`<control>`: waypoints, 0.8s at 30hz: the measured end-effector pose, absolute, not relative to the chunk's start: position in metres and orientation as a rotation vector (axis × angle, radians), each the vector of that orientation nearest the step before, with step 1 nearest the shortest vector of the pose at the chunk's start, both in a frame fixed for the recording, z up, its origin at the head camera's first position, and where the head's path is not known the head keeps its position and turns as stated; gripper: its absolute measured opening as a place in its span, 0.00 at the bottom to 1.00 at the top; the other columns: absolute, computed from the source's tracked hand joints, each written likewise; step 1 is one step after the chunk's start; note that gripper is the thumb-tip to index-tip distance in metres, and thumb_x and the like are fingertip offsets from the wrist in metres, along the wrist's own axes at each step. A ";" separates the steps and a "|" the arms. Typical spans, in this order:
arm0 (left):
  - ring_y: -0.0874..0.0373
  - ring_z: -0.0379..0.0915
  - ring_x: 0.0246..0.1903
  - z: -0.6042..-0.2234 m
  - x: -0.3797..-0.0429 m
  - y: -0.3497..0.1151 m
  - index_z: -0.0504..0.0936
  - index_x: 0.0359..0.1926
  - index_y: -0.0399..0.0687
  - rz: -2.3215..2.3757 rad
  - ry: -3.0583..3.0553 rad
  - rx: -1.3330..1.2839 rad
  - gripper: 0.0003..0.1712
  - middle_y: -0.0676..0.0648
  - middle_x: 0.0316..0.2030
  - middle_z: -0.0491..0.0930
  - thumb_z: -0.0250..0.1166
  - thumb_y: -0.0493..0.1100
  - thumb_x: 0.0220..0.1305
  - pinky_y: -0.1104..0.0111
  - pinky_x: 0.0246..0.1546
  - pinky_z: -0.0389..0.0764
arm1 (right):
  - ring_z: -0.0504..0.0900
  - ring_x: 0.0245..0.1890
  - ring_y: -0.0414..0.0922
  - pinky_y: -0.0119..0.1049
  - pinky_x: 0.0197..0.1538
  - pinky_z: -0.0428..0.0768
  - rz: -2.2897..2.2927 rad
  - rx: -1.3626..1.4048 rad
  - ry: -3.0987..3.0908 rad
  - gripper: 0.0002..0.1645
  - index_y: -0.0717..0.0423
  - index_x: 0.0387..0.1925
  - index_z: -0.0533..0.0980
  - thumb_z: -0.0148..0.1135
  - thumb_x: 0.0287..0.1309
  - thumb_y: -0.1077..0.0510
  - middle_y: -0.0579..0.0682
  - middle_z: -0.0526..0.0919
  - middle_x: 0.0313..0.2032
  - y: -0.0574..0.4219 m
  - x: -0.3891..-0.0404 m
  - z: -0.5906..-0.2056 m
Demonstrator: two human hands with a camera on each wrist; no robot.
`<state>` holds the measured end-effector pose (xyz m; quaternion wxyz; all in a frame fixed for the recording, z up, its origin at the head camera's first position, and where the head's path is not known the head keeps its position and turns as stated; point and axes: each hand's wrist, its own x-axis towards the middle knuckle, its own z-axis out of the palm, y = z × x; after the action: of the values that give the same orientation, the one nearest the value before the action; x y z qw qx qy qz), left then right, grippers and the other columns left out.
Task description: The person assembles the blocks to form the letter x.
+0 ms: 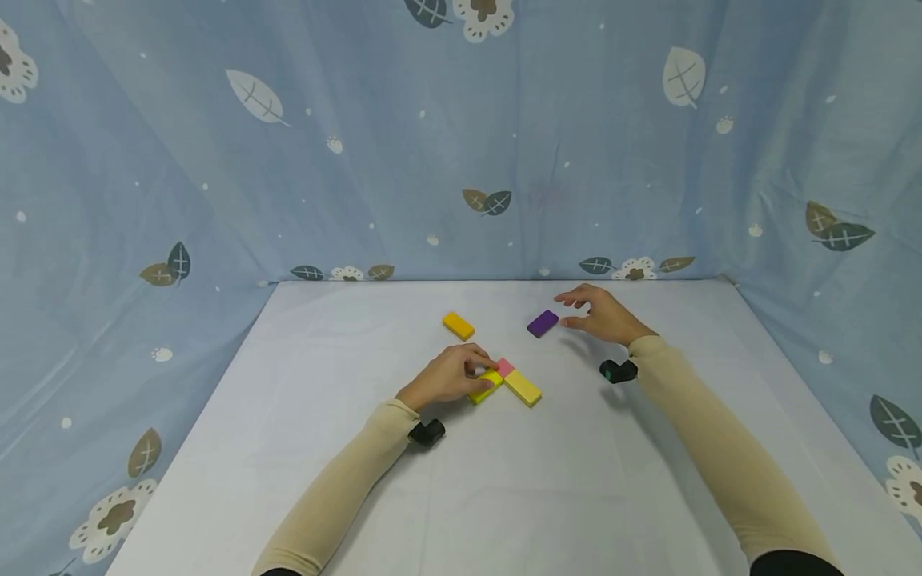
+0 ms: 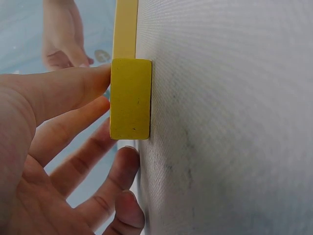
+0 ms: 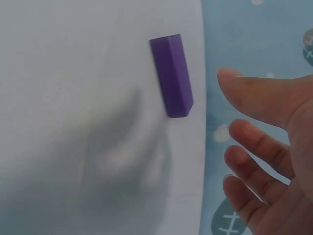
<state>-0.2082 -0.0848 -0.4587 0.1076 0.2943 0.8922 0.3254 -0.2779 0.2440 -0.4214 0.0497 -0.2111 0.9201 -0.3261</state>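
Placement looks like the step in hand: the left hand seems to be setting a bright yellow block against a small cluster on the white counter, while the right hand appears to be reaching for a purple block. The left grip is closed to the bright yellow block's width, pinching it with thumb and forefinger, the other fingers loosely bent beside it; the left wrist view shows that block down on the cloth. Its inner end lies right by a pink block and a pale yellow block, which meet end to end; whether it truly touches them is hard to tell. The right grip is spread, thumb apart from the bent fingers, and holds nothing; the purple block lies flat just beside the thumb tip, a gap showing in the right wrist view. An orange block rests apart, beyond the left hand. The next move probably calls for the right grip to close across the purple block's narrow sides, the left keeping its block steady.
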 end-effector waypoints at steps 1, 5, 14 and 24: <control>0.62 0.74 0.39 -0.459 -0.208 -0.085 0.88 0.58 0.50 0.957 2.625 0.870 0.20 0.49 0.55 0.84 0.72 0.44 0.66 0.72 0.40 0.75 | 0.76 0.60 0.63 0.62 0.64 0.74 -0.989 -0.645 2.799 0.29 0.64 0.65 0.76 0.70 0.64 0.61 0.64 0.79 0.62 0.244 -0.279 -0.423; 0.62 0.74 0.39 -0.460 -0.209 -0.085 0.88 0.58 0.50 0.953 2.628 0.884 0.20 0.49 0.54 0.84 0.72 0.44 0.66 0.72 0.40 0.75 | 0.76 0.60 0.63 0.61 0.65 0.73 -0.971 -0.649 2.785 0.28 0.64 0.64 0.77 0.70 0.64 0.61 0.64 0.79 0.62 0.244 -0.284 -0.427; 0.61 0.74 0.39 -0.458 -0.207 -0.085 0.88 0.57 0.49 0.968 2.631 0.879 0.19 0.49 0.54 0.84 0.73 0.43 0.65 0.73 0.40 0.75 | 0.76 0.59 0.62 0.61 0.64 0.73 -0.963 -0.653 2.775 0.28 0.64 0.64 0.77 0.71 0.63 0.62 0.64 0.80 0.60 0.244 -0.288 -0.429; 0.59 0.74 0.39 -0.458 -0.207 -0.085 0.88 0.57 0.48 0.989 2.623 0.866 0.19 0.49 0.53 0.84 0.73 0.42 0.64 0.72 0.40 0.74 | 0.76 0.59 0.60 0.60 0.65 0.74 -0.946 -0.579 2.759 0.28 0.59 0.64 0.78 0.71 0.63 0.61 0.61 0.81 0.58 0.241 -0.290 -0.438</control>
<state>-0.2065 -0.0851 -0.4579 0.1037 0.2936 0.8892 0.3352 -0.2901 0.2414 -0.4377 0.0838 -0.1941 0.9246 -0.3169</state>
